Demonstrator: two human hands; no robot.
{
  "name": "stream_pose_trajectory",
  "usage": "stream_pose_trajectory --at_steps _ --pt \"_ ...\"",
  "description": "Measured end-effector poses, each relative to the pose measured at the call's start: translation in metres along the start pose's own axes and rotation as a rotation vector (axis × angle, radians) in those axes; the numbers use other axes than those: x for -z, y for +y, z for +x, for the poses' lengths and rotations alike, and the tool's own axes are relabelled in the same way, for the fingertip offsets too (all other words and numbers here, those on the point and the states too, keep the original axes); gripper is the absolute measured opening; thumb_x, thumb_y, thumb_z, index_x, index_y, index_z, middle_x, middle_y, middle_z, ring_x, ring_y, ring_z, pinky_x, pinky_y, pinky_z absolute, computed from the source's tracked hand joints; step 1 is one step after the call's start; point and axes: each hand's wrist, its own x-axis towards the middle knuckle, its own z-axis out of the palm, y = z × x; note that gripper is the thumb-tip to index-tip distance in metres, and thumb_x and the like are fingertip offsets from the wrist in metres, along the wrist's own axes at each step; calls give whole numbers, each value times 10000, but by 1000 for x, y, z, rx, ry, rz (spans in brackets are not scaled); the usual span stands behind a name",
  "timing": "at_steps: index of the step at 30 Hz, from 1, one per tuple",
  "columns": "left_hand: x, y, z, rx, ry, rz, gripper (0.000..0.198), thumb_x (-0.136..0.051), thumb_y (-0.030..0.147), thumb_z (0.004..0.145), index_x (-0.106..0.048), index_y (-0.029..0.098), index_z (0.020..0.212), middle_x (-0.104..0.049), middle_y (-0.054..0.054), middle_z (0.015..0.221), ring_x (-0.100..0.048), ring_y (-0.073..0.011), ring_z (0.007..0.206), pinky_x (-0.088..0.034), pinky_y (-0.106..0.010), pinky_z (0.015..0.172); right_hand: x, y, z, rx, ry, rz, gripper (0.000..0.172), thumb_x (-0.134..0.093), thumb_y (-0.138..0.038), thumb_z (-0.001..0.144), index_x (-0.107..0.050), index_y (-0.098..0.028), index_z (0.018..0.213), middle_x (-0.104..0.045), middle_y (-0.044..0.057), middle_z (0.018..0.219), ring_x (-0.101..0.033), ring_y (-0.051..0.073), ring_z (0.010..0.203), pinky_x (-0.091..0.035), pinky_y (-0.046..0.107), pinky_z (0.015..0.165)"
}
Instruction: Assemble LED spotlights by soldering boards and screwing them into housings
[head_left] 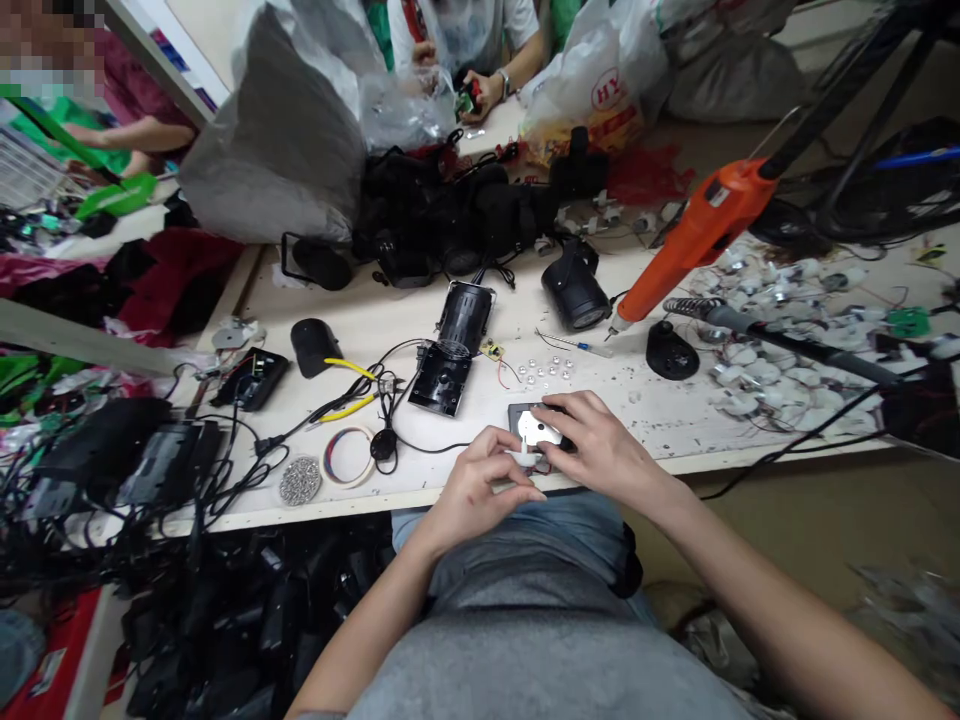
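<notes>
Close to the table's front edge lies a small black plastic casing (517, 412) with a white disc-shaped part (534, 430) in it. My right hand (604, 450) grips the casing from the right, fingers over its top and thumb at its near side. My left hand (480, 485) is curled at the near left of the casing, its fingers closed on a small white plastic piece (529, 458). Fingers partly hide both parts. Just beyond my hands are several small clear, dome-like pieces (546, 370).
An orange electric screwdriver (694, 235) hangs at the right, near a heap of white motor-like parts (787, 340). Left of my hands are yellow-handled pliers (349, 408), a tape roll (349, 457), a dish of screws (300, 480) and opened black housings (442, 378). Another person (480, 50) works opposite.
</notes>
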Motion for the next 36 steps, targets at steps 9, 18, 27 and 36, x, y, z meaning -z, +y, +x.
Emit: stream_pose_trajectory --at_steps 9,18,27,36 --pt "6 -17 4 70 85 -215 287 -824 434 776 -731 172 704 -621 -76 992 -634 -183 943 -515 -293 799 -13 -14 -2 155 -162 -484 393 -460 -155 969 -596 54 1272 -650 335 1247 -645 360 1167 -579 444 913" --pt "2 -20 3 42 124 -195 308 -817 457 780 -731 171 708 -625 -77 982 -628 -177 934 -496 -272 757 19 -37 27 262 -419 -705 217 -365 -11 910 -552 -109 960 -710 280 1025 -721 310 893 -533 326 650" --pt "4 -21 2 -3 78 -124 342 -792 500 791 -733 174 705 -625 -87 1004 -625 -204 1000 -510 -313 820 9 -31 24 322 -432 -629 346 -310 -62 933 -607 -123 1100 -732 241 1061 -715 325 957 -574 445 755" --pt "-5 -27 -4 -14 144 -249 319 -814 472 777 -738 170 709 -619 -76 990 -630 -182 938 -500 -283 764 30 -14 41 122 -484 -287 195 -554 -131 890 -626 -111 1070 -621 145 995 -603 261 928 -512 358 782"
